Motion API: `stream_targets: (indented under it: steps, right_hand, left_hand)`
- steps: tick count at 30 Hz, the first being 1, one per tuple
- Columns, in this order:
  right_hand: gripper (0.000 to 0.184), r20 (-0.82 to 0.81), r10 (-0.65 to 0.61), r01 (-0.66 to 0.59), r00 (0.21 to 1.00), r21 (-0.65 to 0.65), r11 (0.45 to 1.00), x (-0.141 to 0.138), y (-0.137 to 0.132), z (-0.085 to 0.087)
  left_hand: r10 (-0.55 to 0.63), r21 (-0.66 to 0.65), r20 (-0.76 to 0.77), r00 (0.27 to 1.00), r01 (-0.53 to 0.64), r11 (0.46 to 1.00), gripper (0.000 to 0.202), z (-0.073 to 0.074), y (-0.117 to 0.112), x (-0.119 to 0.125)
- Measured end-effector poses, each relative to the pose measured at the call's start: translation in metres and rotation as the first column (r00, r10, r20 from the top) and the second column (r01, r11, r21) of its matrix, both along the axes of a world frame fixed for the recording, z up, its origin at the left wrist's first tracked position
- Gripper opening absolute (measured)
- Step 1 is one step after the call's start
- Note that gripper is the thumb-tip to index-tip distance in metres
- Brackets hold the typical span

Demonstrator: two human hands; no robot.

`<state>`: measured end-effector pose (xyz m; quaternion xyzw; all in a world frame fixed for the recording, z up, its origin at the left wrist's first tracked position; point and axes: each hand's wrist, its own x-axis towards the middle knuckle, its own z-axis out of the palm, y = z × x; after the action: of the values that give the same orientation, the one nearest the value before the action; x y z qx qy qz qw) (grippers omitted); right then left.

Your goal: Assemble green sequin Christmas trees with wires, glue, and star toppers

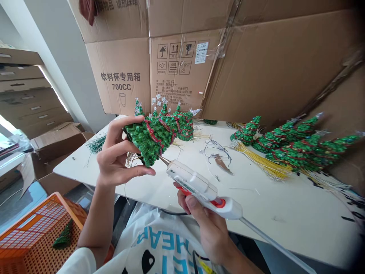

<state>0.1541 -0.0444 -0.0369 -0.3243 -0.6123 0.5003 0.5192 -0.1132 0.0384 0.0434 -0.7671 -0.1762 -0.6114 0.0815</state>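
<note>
My left hand (116,156) grips a small green tinsel Christmas tree (155,137) by its wide base, with the tip tilted off to the right. Red garland winds round the tree. In my right hand (203,220) is a white glue gun (196,180) with a red trigger, a glue stick (273,243) jutting from its back end. The nozzle meets the tree's lower edge; whether it touches or stops just short I cannot tell. Behind the held tree stand several more small trees (138,108).
Several decorated trees (308,148) lie at the right against cardboard (279,68). Near them are a bundle of yellow wires (261,161) and dark loose wire (216,147) on the white table (251,236). An orange basket (61,203) at lower left contains a green tree (64,235).
</note>
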Motion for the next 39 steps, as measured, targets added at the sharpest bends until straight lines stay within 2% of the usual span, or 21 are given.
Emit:
stream_targets:
  steps: [3,7,12,17,19,23,28,34,39]
  right_hand:
    - [0.034,0.068,-0.038,0.041,0.997,-0.049,0.998,0.006,-0.007,0.002]
    - [0.047,0.179,-0.071,0.096,0.981,-0.137,0.986,0.013,-0.014,-0.004]
    - [0.054,0.198,-0.109,0.141,0.974,-0.155,0.978,0.016,-0.015,-0.008]
    - [0.042,0.169,-0.050,0.065,0.984,-0.081,0.995,0.013,-0.014,0.000]
    - [0.038,0.153,-0.077,0.090,0.985,-0.078,0.993,0.013,-0.014,-0.002]
    - [0.038,0.155,-0.107,0.121,0.982,-0.087,0.989,0.013,-0.015,-0.007]
    - [0.035,0.151,-0.078,0.085,0.985,-0.040,0.996,0.011,-0.013,-0.001]
    - [0.039,0.165,-0.119,0.133,0.979,-0.076,0.988,0.011,-0.015,-0.005]
    - [0.032,0.153,-0.074,0.080,0.985,-0.031,0.996,0.008,-0.013,0.001]
  left_hand:
    - [0.008,0.018,-0.005,1.000,-0.008,1.000,0.043,0.000,0.000,-0.002]
    - [0.031,-0.007,0.001,1.000,-0.031,1.000,0.043,-0.002,-0.001,-0.003]
    - [0.023,0.017,-0.008,1.000,-0.023,1.000,0.044,-0.002,0.001,-0.003]
    - [0.031,0.018,0.022,0.999,-0.031,0.999,0.045,-0.002,0.001,-0.002]
    - [0.034,0.012,0.022,0.999,-0.034,0.999,0.045,-0.002,0.001,-0.002]
    - [0.038,0.015,0.011,0.999,-0.038,0.999,0.046,-0.002,0.001,-0.002]
    - [0.046,0.000,0.013,0.999,-0.046,0.999,0.046,-0.002,0.002,-0.002]
    - [0.024,-0.003,0.017,1.000,-0.024,1.000,0.047,-0.001,0.002,0.000]
    - [0.038,0.001,0.017,0.999,-0.038,0.999,0.045,-0.001,0.001,0.000]
